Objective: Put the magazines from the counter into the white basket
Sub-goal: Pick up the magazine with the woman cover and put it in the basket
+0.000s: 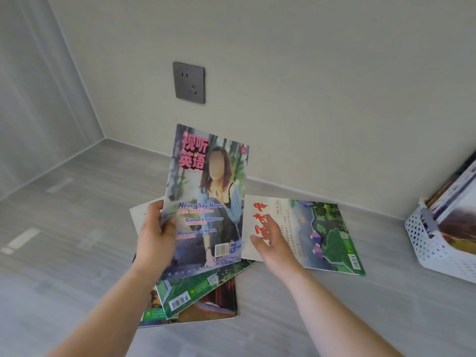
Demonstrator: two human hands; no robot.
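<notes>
My left hand grips the left edge of a purple-toned magazine with pink Chinese title and a woman on the cover, lifted and tilted above the counter. My right hand hovers open, fingers spread, over a white and green magazine with red calligraphy lying flat on the counter. Under the lifted magazine lies a fanned stack of magazines. The white perforated basket stands at the right edge and holds several magazines upright.
The grey wood-grain counter runs into a corner at the back left. A grey wall socket sits on the wall above the magazines. Bare counter lies between the flat magazine and the basket.
</notes>
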